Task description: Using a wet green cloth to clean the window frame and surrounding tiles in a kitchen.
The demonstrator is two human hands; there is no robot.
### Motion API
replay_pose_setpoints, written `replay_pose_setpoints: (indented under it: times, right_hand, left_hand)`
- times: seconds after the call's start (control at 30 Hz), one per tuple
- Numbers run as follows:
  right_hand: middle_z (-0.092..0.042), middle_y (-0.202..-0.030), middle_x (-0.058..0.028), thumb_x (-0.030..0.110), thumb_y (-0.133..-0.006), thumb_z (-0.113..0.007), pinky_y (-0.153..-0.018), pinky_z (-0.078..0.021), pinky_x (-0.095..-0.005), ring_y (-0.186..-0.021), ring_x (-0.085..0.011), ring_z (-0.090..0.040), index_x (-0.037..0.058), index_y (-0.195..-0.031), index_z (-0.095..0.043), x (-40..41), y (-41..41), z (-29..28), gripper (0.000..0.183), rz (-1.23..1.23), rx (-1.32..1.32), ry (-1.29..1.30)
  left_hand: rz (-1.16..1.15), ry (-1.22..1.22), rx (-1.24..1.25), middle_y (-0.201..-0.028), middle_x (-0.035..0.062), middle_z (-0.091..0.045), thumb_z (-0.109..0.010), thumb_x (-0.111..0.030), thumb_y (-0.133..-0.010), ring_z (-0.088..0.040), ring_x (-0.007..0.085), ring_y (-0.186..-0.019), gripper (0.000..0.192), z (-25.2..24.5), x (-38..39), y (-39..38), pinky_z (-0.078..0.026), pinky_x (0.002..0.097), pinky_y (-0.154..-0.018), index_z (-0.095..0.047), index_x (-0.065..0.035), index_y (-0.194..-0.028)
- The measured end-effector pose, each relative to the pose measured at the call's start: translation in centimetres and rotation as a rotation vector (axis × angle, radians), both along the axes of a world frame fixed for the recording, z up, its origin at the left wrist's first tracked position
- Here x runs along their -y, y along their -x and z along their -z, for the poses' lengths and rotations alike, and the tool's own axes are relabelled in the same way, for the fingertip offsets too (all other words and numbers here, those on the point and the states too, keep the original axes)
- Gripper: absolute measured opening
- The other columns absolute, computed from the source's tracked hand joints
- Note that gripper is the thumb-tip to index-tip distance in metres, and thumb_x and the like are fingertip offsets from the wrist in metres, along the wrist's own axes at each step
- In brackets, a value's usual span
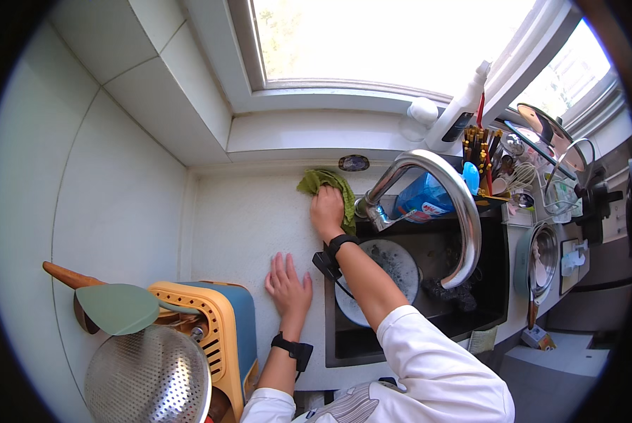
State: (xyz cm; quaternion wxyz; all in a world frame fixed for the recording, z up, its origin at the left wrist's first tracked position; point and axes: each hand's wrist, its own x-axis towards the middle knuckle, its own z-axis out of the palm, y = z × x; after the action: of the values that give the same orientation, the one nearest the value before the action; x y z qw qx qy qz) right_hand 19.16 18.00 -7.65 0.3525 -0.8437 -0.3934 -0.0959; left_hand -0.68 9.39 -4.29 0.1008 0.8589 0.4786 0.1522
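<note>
My right hand (328,212) presses a green cleaning cloth (324,180) onto the white countertop (231,227), just left of the faucet base. The cloth is bunched under the fingers and trails down along the sink's back left corner. Palm down and fingers slightly apart, my left hand (289,287) rests on the same countertop with nothing in it. Right of that hand is a dark sink (474,312) with a soapy round plate or lid (384,259) inside, partly hidden by my right forearm. A curved chrome faucet (466,211) arches over the basin.
At lower left stands a yellow and blue rack (242,317) with a perforated metal colander (146,375) and a green spatula (117,309). Behind the sink are a blue detergent bottle (424,195), a white spray bottle (456,113) and chopsticks (479,148). A pot (527,254) sits at right.
</note>
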Motion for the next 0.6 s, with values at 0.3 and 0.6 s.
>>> replay_pose_setpoints:
  times: [0.3,0.6]
  right_hand:
    - [-0.059,-0.080,-0.0174,0.010,-0.075,-0.052,-0.074,-0.0455,-0.0453,-0.081,-0.0360,-0.055,-0.0001,-0.077,-0.055,-3.8,0.9,-1.0,0.011,-0.426,-0.138,-0.124]
    - [-0.061,-0.087,-0.0217,0.017,-0.078,-0.051,-0.072,-0.0459,-0.0465,-0.083,-0.0397,-0.057,0.0016,-0.091,-0.063,-10.2,2.1,-1.0,0.024,-0.759,-0.365,-0.066]
  left_hand:
    - [0.019,-0.014,0.019,-0.139,0.0153,-0.035,-0.062,-0.024,-0.078,-0.031,0.0300,-0.131,0.062,0.0,-0.2,0.2,-0.024,0.0454,-0.102,-0.039,-0.0050,-0.132]
    - [0.000,0.036,0.032,-0.138,0.0151,-0.035,-0.062,-0.025,-0.077,-0.031,0.0299,-0.130,0.062,-0.2,-0.5,0.0,-0.023,0.0445,-0.102,-0.041,-0.0040,-0.131]
